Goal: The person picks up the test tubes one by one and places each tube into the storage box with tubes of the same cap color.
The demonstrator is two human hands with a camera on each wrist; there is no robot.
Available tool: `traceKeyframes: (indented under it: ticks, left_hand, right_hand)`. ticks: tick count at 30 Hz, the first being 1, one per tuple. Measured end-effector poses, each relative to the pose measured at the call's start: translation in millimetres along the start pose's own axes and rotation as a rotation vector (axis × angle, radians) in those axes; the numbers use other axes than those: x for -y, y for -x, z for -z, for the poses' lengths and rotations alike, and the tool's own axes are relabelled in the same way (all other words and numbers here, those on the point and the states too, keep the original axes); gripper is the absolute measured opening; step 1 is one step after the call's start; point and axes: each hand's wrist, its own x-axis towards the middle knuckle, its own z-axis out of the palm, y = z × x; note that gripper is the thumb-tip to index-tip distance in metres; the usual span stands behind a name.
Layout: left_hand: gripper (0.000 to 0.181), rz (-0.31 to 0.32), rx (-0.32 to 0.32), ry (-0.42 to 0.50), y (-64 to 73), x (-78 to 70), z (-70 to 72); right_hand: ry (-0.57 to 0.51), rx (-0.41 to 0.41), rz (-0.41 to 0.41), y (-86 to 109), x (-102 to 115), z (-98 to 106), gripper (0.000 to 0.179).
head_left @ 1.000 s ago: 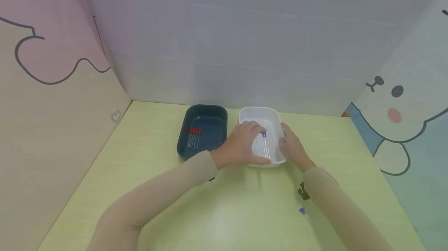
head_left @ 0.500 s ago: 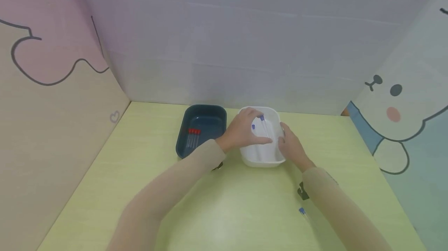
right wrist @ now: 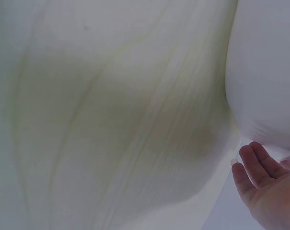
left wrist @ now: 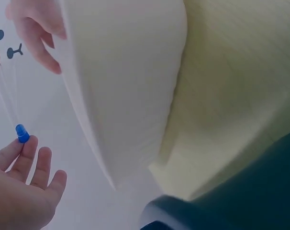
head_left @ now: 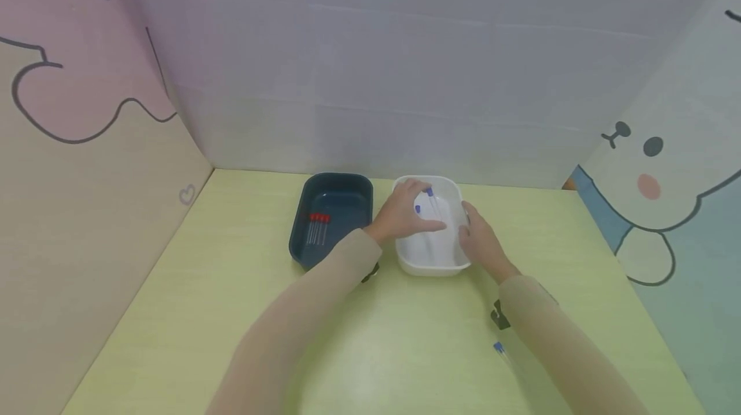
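Note:
My left hand is over the white tray, holding a clear test tube with a blue cap lengthwise between thumb and fingertips. In the left wrist view, the fingertips touch the blue cap and the thumb meets the tube's other end. A second blue cap shows inside the tray beside that hand; the rest of it is hidden. My right hand grips the tray's right rim. In the right wrist view, the right hand's fingers lie against the tray's outer wall.
Left of the white tray stands a dark blue tray with several red-capped tubes. Blue-capped tubes lie on the table by the right forearm, partly hidden. Printed panels enclose the table at the back and sides.
My left hand has moved up and toward the far side of the white tray with the tube, uncovering the second blue cap. The right hand stays on the rim.

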Motion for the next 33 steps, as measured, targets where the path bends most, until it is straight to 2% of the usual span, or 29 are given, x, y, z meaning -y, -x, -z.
traceKeyframes:
  ticks: [9,15,22,28,33]
  left_hand:
    - [0.086,0.075,0.054,0.004,-8.5,8.8,-9.0]
    - [0.085,0.115,0.068,0.017,-12.4,13.5,-16.9]
    - [0.086,0.159,0.102,-0.029,-18.6,19.6,-25.5]
    - [0.089,0.159,0.118,-0.053,-28.4,27.4,-32.1]
    - [0.089,0.111,0.129,-0.159,-37.1,33.7,-41.3]
  right_hand:
    - [0.001,-0.002,-0.009,-2.5,-1.9,-2.6,0.063]
    - [0.015,-0.006,-0.007,-3.2,-1.7,-4.0,0.063]
    - [0.006,-0.016,-0.005,0.4,-5.0,-5.3,0.063]
    - [0.001,-0.020,-0.010,0.4,-5.1,-4.4,0.063]
    - [0.001,-0.021,-0.021,-1.4,-2.0,-3.6,0.063]
